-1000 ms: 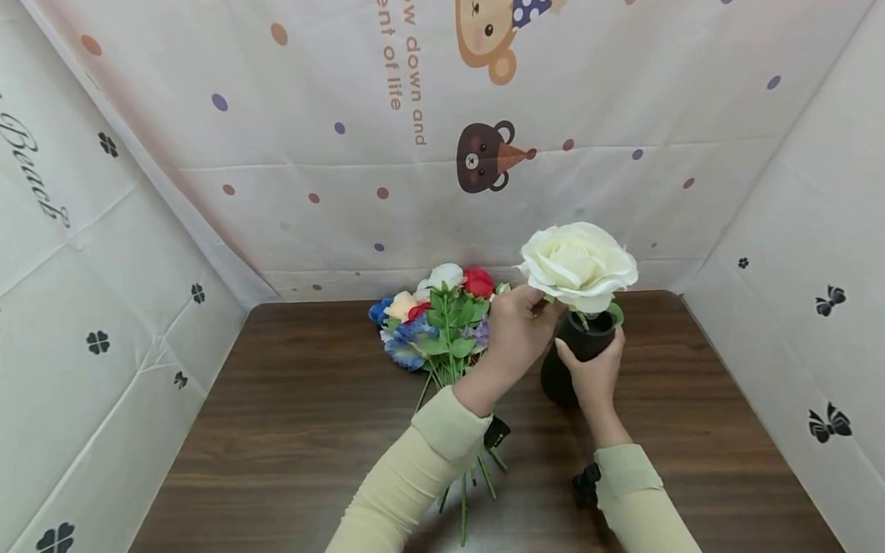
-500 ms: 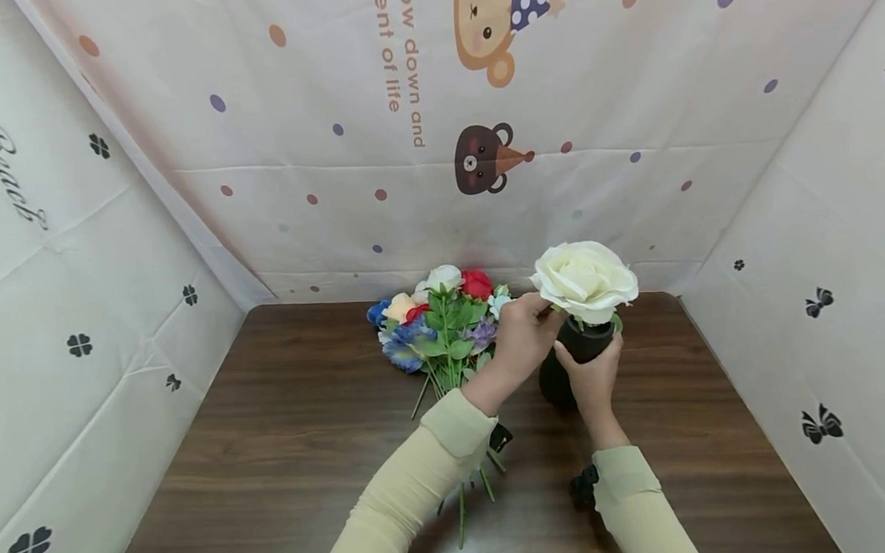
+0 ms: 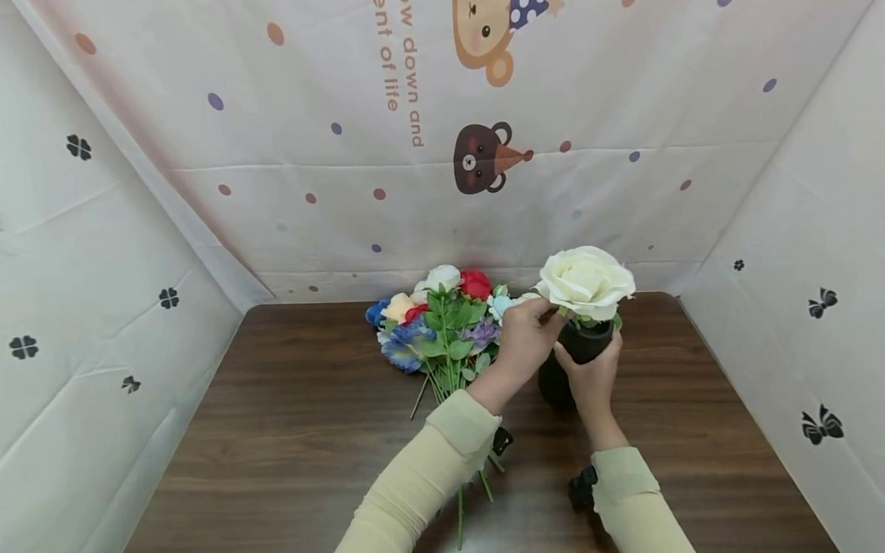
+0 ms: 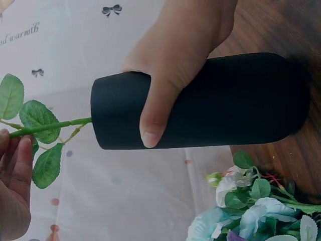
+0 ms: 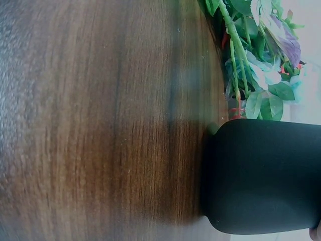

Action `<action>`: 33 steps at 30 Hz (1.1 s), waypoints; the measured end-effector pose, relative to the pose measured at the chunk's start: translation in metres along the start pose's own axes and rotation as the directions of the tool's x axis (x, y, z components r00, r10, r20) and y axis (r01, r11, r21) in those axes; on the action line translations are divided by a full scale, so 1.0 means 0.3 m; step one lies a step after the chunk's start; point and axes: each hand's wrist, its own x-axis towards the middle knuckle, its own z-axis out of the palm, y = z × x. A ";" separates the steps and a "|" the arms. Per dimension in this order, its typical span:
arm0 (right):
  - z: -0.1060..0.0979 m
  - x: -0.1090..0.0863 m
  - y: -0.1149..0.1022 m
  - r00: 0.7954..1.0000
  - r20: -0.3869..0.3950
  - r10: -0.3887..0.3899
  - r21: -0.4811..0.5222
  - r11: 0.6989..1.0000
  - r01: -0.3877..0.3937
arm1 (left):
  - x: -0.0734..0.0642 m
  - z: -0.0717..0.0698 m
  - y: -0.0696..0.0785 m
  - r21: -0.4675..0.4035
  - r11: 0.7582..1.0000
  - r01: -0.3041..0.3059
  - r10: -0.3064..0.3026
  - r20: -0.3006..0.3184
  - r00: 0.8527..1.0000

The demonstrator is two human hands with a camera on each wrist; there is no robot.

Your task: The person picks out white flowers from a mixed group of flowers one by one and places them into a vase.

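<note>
A large white rose (image 3: 585, 283) stands over the mouth of a black vase (image 3: 558, 379). Its green stem (image 4: 75, 122) runs into the vase opening in the left wrist view, with leaves outside the rim. My left hand (image 3: 522, 339) pinches that stem between thumb and fingers, just below the bloom. The right hand (image 3: 594, 377) grips the vase near its top, thumb across the near side. Low in the right wrist view, the vase base (image 5: 261, 175) rests on the table, with only a bit of finger showing at the edge.
A bunch of artificial flowers (image 3: 452, 322) in blue, white, red and purple lies left of the vase, stems pointing toward me. The brown wooden table (image 3: 286, 435) is bounded by printed cloth walls (image 3: 331, 149) at the back and sides.
The white rose has come down closer to the vase mouth, its stem deeper inside. My left hand has sunk slightly with it; the right hand keeps its hold on the vase.
</note>
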 end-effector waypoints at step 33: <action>0.004 0.004 0.012 0.997 -0.030 -0.070 -0.015 0.997 0.070 | -0.014 0.078 -0.042 0.052 0.990 0.129 -0.134 0.114 0.984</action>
